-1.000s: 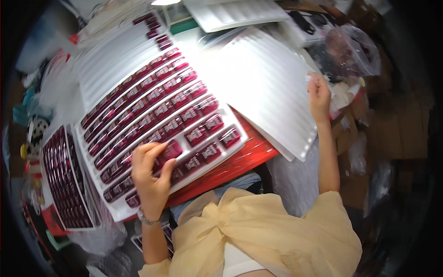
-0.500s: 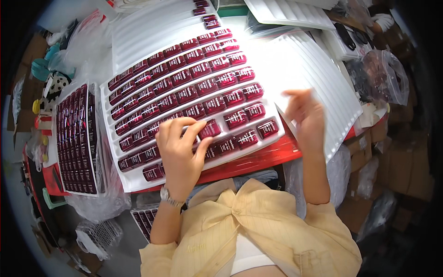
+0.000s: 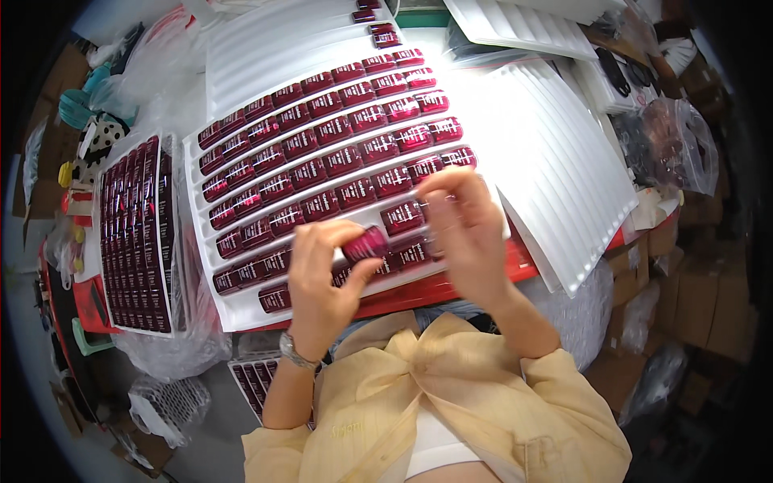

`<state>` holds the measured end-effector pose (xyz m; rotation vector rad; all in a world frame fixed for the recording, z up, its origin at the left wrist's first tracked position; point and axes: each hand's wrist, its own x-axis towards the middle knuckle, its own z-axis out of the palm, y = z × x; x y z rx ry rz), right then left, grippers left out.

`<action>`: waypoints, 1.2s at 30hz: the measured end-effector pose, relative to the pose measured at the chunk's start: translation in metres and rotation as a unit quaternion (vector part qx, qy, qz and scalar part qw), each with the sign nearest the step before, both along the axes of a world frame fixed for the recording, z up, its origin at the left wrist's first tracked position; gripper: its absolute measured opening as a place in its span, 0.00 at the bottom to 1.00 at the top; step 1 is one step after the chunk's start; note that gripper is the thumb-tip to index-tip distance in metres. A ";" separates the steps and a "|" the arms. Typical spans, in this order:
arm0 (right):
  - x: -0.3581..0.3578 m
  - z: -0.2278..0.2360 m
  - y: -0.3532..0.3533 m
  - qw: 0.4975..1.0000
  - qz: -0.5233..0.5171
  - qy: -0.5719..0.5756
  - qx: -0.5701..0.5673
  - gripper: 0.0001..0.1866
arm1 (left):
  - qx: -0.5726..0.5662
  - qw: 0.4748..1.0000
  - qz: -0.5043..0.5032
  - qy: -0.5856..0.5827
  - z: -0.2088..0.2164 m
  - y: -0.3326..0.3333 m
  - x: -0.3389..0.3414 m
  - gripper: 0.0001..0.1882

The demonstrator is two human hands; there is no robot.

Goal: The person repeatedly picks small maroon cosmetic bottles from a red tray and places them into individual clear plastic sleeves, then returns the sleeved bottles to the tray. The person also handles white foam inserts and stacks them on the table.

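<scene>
My left hand [image 3: 326, 270] pinches a small, glossy dark red container [image 3: 366, 244] with pale print, between thumb and fingers. It is held tilted just over the near rows of a white ridged tray [image 3: 241, 320]. Rows of the same dark red containers [image 3: 354, 191] lie in this tray; my left hand hides part of the nearest rows. My right hand [image 3: 467, 237] hovers over the tray's near right corner, fingers curled and smeared by motion. Whether it holds anything cannot be made out. It covers some containers at the right end of the rows.
A plastic-wrapped stack of filled trays [image 3: 133, 241] stands at the left. White ridged trays [image 3: 564, 177] lie at the right, and another ridged tray [image 3: 282, 56] lies beyond. The red table edge [image 3: 523, 264] runs along the front. Cardboard boxes [image 3: 700, 298] stand at the far right.
My right hand has come left and inward, from beside the tray to over its near right corner. My left hand still holds the container, now tilted differently. The whole view has shifted slightly.
</scene>
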<state>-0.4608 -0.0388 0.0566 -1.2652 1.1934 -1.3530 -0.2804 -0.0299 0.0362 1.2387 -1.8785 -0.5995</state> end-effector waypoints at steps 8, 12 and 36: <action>-0.027 0.005 0.015 0.947 0.148 0.261 -0.117 0.37 | -0.021 0.999 0.025 0.014 0.000 0.007 -0.013 0.19; -0.152 -0.019 0.051 0.845 -0.266 0.462 0.038 0.22 | -0.023 0.981 0.025 -0.192 -0.002 -0.012 -0.006 0.19; 0.023 -0.016 0.033 0.945 0.201 -0.256 0.042 0.14 | 0.024 0.977 -0.047 0.205 -0.002 0.037 0.004 0.22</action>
